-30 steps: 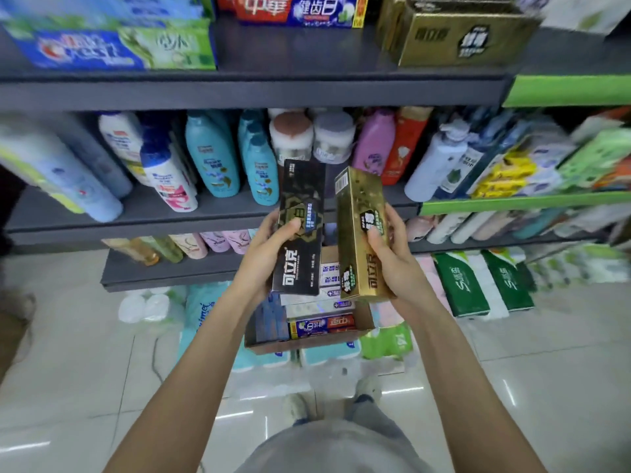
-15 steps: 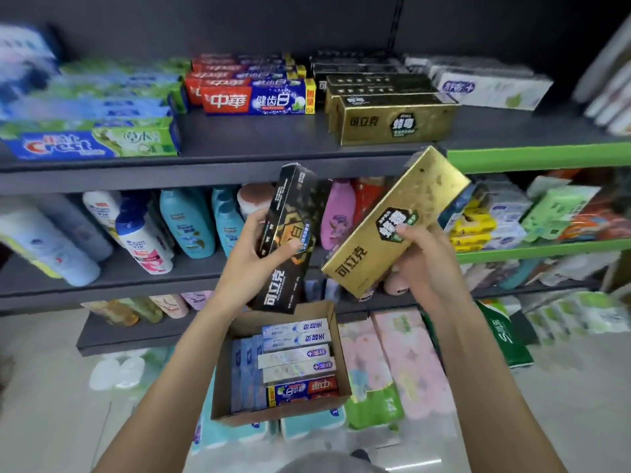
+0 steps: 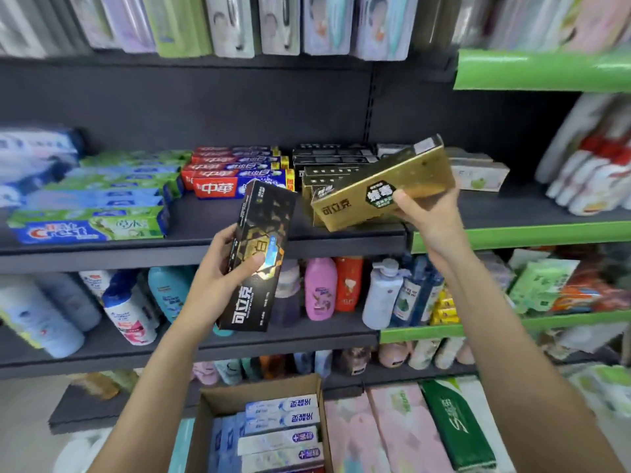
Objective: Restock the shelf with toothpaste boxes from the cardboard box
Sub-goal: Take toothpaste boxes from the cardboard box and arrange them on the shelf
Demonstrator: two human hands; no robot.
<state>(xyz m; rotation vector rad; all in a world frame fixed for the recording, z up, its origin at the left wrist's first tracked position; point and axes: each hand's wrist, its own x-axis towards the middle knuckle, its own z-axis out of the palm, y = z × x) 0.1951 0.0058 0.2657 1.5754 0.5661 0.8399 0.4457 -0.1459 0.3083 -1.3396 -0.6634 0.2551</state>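
My left hand (image 3: 223, 278) grips a black toothpaste box (image 3: 259, 254), held almost upright in front of the dark shelf (image 3: 211, 244). My right hand (image 3: 426, 216) holds a gold toothpaste box (image 3: 382, 186) tilted, its lower left end right at the stack of gold boxes (image 3: 312, 196) on that shelf. Black boxes (image 3: 334, 155) lie stacked behind them. Low in the middle stands the cardboard box (image 3: 218, 401), open, with several white and blue toothpaste boxes (image 3: 280, 425) inside.
Red toothpaste boxes (image 3: 235, 172) and green-blue ones (image 3: 92, 227) fill the shelf's left part, white boxes (image 3: 478, 175) its right. Shampoo bottles (image 3: 321, 288) crowd the shelf below. Toothbrush packs (image 3: 239, 22) hang above. Tissue packs (image 3: 409, 428) lie beside the cardboard box.
Both hands have risen toward the toothpaste shelf. The gold box has tilted flatter and moved up to the gold stack; the black box has followed upward. My view has lifted.
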